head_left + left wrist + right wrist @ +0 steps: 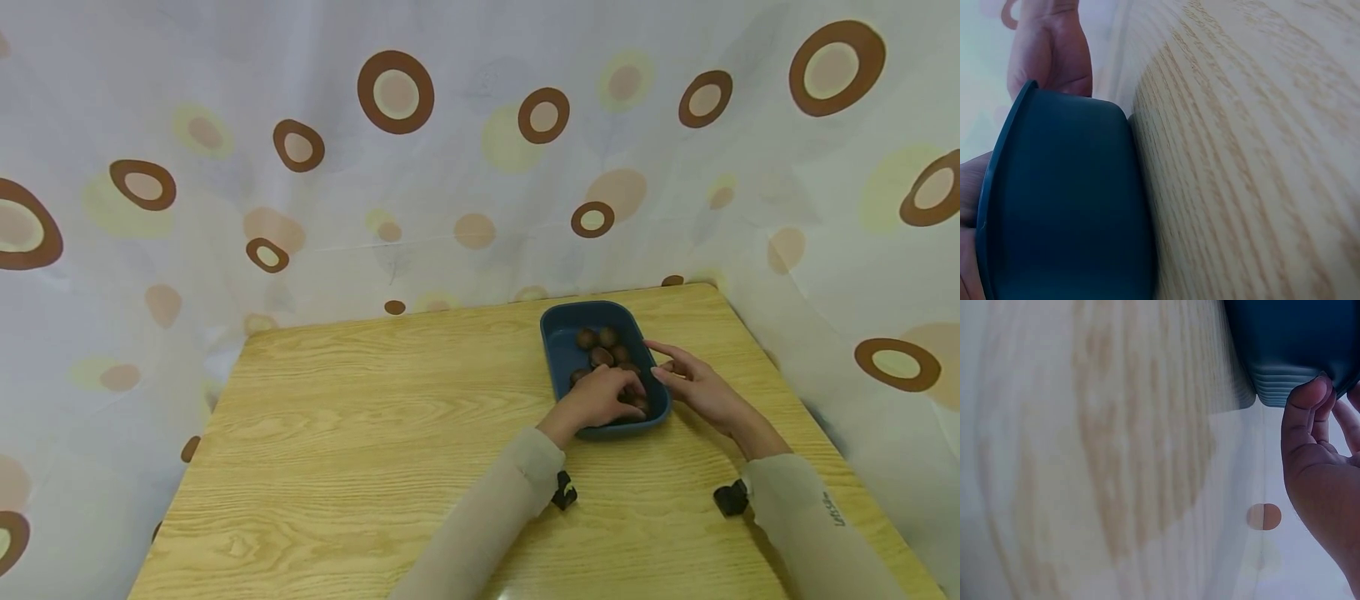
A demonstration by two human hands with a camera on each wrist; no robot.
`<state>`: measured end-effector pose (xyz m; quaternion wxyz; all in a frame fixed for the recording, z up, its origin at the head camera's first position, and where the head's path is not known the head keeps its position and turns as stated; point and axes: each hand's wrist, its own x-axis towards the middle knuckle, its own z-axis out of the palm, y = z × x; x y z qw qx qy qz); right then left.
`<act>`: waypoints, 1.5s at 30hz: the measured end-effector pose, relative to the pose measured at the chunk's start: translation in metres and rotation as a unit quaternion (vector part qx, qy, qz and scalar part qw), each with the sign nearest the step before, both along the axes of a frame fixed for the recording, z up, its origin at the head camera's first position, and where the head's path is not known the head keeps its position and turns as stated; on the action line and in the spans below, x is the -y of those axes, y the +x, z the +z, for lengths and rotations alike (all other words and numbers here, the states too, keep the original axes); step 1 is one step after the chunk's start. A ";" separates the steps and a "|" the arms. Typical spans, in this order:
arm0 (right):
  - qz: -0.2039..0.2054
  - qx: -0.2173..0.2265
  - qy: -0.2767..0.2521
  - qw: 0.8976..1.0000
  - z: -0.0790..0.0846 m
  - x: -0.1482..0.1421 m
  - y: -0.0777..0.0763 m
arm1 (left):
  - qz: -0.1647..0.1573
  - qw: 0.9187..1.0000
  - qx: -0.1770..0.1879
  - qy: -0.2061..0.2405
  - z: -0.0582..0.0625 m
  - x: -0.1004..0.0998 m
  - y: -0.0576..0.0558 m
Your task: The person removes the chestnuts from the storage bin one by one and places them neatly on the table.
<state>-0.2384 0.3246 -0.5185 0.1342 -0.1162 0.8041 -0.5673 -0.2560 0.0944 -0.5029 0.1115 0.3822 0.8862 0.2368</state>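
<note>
A dark blue, rounded rectangular container [567, 317] stands on the table and holds several round brown balls [607, 337] that look like nuts. My left hand [600, 396] reaches over its near left side, fingers bent down among the balls. Whether those fingers grip a ball is hidden. On the opposite side, my right hand [701, 387] touches the container's right edge with its thumb and forefinger. The right wrist view shows the thumb [1309, 394] against the outer wall of the container [1297, 337]. From the left wrist, the container's side [1072, 194] fills much of the view.
The wood-grain table [360, 433] extends far to the left of the container. A patterned white cloth [420, 167] hangs behind it and along the sides. Small black pieces [564, 490] show beside the left sleeve, and another black piece [731, 498] by the right sleeve.
</note>
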 end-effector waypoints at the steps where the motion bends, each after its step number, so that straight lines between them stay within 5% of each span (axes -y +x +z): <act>1: 0.000 0.000 0.000 1.000 0.000 0.000 0.000 | -0.001 1.000 0.003 0.011 -0.001 0.000 0.000; 15: 0.004 0.003 -0.005 1.000 0.003 0.002 0.001 | 0.045 0.992 0.054 0.100 -0.002 0.005 -0.001; 23: -0.010 -0.016 0.014 1.000 0.002 0.003 0.001 | 0.077 0.985 0.034 0.150 -0.001 0.011 0.000; 33: -0.008 -0.021 0.010 1.000 0.000 0.002 -0.001 | 0.096 0.964 0.058 0.239 0.009 0.019 0.001; 45: -0.006 -0.025 0.011 1.000 0.002 0.004 0.001 | 0.133 0.938 0.073 0.312 0.027 0.057 -0.017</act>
